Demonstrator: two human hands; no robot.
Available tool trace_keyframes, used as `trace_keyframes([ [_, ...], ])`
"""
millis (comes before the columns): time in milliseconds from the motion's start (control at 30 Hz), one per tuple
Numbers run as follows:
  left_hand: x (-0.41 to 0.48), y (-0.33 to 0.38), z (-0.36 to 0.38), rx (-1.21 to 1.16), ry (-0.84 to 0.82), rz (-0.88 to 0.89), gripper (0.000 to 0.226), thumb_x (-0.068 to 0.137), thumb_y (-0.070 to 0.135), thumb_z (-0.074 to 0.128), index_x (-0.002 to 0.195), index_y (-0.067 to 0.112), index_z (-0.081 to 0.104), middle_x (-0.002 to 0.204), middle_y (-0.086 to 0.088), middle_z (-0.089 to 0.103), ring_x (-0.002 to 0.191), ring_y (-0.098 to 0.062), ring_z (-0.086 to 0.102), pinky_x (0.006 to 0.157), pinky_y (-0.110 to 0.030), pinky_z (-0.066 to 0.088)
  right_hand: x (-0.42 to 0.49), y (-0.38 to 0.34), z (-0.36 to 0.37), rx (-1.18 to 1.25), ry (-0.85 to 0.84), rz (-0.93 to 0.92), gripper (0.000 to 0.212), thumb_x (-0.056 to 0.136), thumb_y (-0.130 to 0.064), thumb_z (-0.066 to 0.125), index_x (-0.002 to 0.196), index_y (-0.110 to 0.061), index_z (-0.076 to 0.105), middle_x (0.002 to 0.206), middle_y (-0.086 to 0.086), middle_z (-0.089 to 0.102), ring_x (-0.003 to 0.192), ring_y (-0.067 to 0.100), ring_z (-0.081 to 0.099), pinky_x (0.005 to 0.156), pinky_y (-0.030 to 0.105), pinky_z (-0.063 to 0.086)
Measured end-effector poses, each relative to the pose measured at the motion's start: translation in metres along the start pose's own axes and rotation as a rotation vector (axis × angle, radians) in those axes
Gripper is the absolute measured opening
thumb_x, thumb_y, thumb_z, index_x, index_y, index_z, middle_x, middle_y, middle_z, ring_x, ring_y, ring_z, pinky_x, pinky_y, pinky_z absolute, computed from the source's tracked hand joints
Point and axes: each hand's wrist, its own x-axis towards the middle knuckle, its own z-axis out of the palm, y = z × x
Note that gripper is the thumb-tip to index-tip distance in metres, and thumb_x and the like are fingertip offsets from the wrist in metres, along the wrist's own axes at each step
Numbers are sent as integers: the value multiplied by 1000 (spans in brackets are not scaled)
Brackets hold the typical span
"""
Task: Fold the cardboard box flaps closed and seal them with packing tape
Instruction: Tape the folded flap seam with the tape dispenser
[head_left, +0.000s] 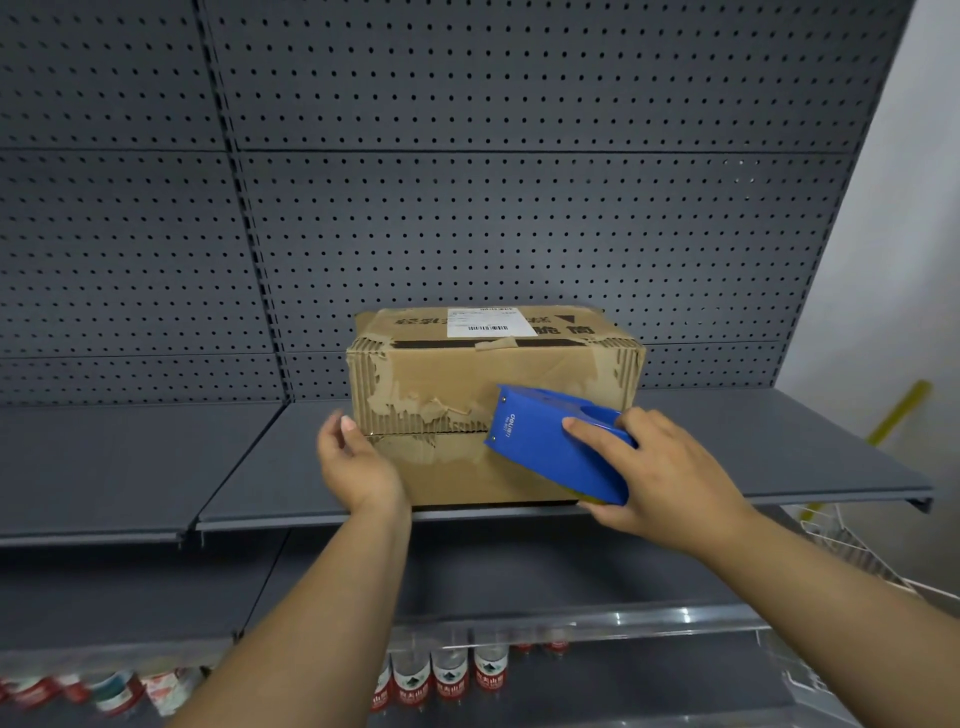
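Box (441, 374): set at the front edge of the shelf (753, 441). Judged light, stiff, with torn skin; best steadied by its sides.
Left hand (358, 462): held open at the box's left corner.
Right hand (670, 478): wrapped round the dispenser (545, 452), which is pressed to the box front.

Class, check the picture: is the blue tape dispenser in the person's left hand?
No, the right hand grips the tape dispenser against the front of the box; the left hand holds nothing.
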Motion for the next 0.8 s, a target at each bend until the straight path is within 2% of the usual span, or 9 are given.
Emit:
trace_keyframes([
  [67,0,-6,1,16,-19,19,40,98,42,31,112,17,60,108,-3,66,104,-23,62,92,-38,50,0,0,1,4,3,0,90,48,-46,83,126,-22,46,82,9,57,64,24,56,56,30,49],
  [133,-3,-8,1,44,-43,35,50,98,47,25,121,17,58,120,-6,63,113,-24,58,99,-38,46,0,0,1,0,2,-3,90,48,-46,83,126,-22,46,82,9,58,64,24,56,55,30,50],
  [233,-5,-8,0,135,-148,131,52,98,46,25,137,18,44,139,-4,50,129,-22,44,108,-36,34,-1,1,2,-3,-7,-6,90,48,-48,83,126,-23,46,82,8,57,64,23,56,56,29,49],
  [333,-2,-15,-5,264,-190,229,46,97,42,33,135,19,45,132,-6,55,122,-24,49,104,-43,39,-2,1,4,-9,-23,-5,89,49,-49,82,126,-24,45,82,7,58,64,23,57,55,29,50],
  [467,2,-18,-7,329,-177,224,50,95,49,31,130,19,50,125,-6,59,116,-26,54,100,-47,42,-3,-1,5,-18,-21,-13,88,51,-50,81,127,-25,44,82,7,58,64,22,56,54,30,50],
  [533,-1,-16,-6,437,-144,238,64,91,59,22,137,20,43,141,-7,47,131,-27,42,109,-50,30,-2,-1,5,-36,-11,-11,89,49,-50,81,126,-25,44,82,7,58,63,22,56,54,30,50],
  [633,-12,-5,2,578,-25,290,68,93,56,24,147,14,22,157,-8,16,144,-26,14,117,-46,7,-1,-1,3,-60,0,-8,89,48,-49,82,125,-25,45,81,8,58,63,24,56,54,31,51],
  [700,-16,2,7,564,-35,347,74,90,58,31,148,15,13,156,-9,16,144,-26,15,117,-45,9,0,-2,2,-72,8,-9,89,47,-49,82,125,-25,45,81,8,58,63,24,56,54,32,51],
  [800,-7,1,7,580,-122,374,82,83,62,43,148,23,13,152,-6,29,137,-28,33,107,-51,31,0,-2,3,-106,3,-26,89,48,-50,81,125,-25,45,81,8,58,63,23,56,55,32,52],
])
